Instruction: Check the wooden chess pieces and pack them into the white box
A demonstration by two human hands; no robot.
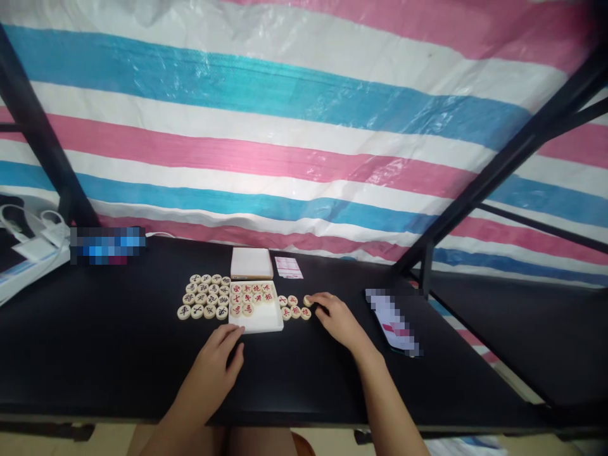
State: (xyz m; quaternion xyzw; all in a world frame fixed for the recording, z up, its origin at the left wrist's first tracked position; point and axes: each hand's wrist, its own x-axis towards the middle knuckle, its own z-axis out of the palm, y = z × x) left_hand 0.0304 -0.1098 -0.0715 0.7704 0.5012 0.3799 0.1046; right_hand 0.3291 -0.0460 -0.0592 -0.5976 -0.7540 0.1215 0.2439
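A shallow white box [261, 323] lies on the black table [118, 354], with several round wooden chess discs with red characters [251, 297] in its far half. My left hand [216, 367] rests flat at the box's near left corner, fingers stretched, touching its edge. My right hand [335, 316] lies to the right of the box, its fingertips pinched on one disc [308, 300] at the edge of a small cluster of red-marked discs [292, 307]. Several black-marked discs [204, 296] lie in rows left of the box.
The white box lid [251, 263] and a small printed paper [288, 267] lie behind the box. A phone [394, 320] sits at the right. White chargers and cables [35, 237] are at the far left. Black frame posts [498, 164] and a striped tarp [304, 126] stand behind.
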